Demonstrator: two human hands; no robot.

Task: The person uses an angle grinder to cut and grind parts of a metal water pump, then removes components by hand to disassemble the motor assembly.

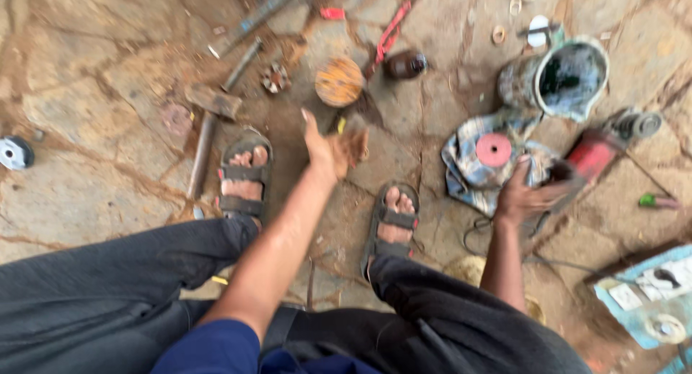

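Observation:
My left hand (326, 149) reaches out over the stone floor between my sandalled feet. It is closed around a small brown piece (353, 142), which motion blur makes hard to identify. My right hand (525, 195) grips the dark body of a red angle grinder (590, 156) that lies on the floor at the right. Its cable (476, 233) loops below my wrist. Just left of that hand is a checked cloth (465, 168) with a pink disc (494, 149) on it.
A hammer (210, 107) lies by my left foot. A round rusty disc (339, 81), red-handled pliers (390, 31) and a metal bar (254, 19) lie farther out. A battered pot (569, 78) stands at the upper right, with a green-handled tool (652, 199) and a blue box (649, 295) at the right.

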